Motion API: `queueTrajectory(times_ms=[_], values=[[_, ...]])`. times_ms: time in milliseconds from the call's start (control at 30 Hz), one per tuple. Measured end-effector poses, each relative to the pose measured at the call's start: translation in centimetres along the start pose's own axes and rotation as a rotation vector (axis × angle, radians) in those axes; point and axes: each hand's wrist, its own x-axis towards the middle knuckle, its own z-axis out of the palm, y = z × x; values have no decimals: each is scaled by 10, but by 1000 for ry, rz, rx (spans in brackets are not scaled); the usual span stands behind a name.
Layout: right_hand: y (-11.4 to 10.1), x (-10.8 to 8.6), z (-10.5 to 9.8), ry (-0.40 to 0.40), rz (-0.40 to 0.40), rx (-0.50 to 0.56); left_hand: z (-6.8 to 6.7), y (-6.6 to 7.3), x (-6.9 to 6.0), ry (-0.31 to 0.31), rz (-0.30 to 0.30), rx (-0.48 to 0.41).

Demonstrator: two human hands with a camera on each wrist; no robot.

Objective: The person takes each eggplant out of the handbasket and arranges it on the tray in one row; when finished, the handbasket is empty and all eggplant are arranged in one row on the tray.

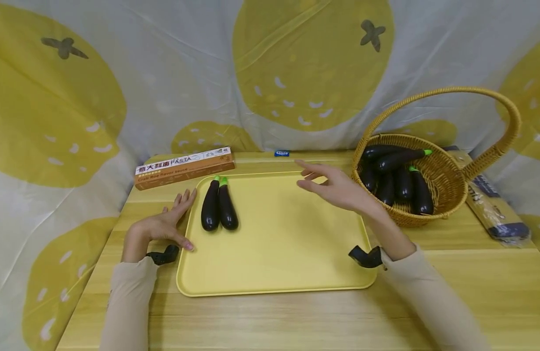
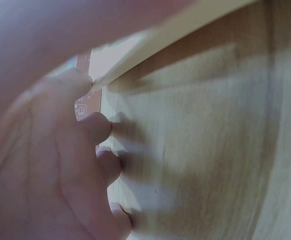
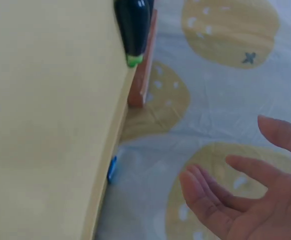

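Observation:
Two dark eggplants with green stems, a left eggplant [image 1: 210,207] and a right eggplant [image 1: 228,207], lie side by side at the left of a yellow tray [image 1: 278,253]. My left hand [image 1: 164,226] touches the tray's left rim, its fingers spread and the thumb at the edge; in the left wrist view its fingertips [image 2: 101,127] rest on the wooden table. Above the tray's far right part my right hand [image 1: 335,187] hangs in the air, fingers loosely extended around nothing. Beside it on the right, a wicker basket [image 1: 450,207] holds several eggplants [image 1: 401,161].
A pasta box [image 1: 184,170] lies behind the tray's left corner. Behind the tray is a small blue packet [image 1: 281,153]. The basket's tall handle [image 1: 441,91] arches up at the right, and a plastic-wrapped package [image 1: 493,209] lies beside it. A patterned cloth [image 1: 182,73] hangs behind the table.

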Motion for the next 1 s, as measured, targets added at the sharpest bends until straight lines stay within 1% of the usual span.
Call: queueTrajectory(times_ms=[133, 233, 400, 500, 600, 733, 833, 900, 1000], values=[[10, -28, -33, 37, 34, -65, 1, 0, 0, -1, 5, -17], [21, -48, -54, 76, 81, -95, 1, 1, -1, 0, 6, -24], [47, -77, -84, 156, 160, -150, 1, 2, -2, 1, 3, -28], [66, -92, -99, 199, 223, -177, 1, 2, -1, 4, 10, -25], [84, -101, -111, 210, 272, -164, 1, 1, -1, 4, 12, -28], [106, -109, -123, 214, 347, -140, 1, 1, -1, 3, 10, -35], [118, -112, -128, 206, 401, -135, 0, 1, -1, 2, 15, -38], [124, -113, -130, 193, 437, -112, 0, 0, 0, 0, 18, -39], [132, -113, -132, 180, 469, -98, 1, -1, 0, 1, 20, -38]])
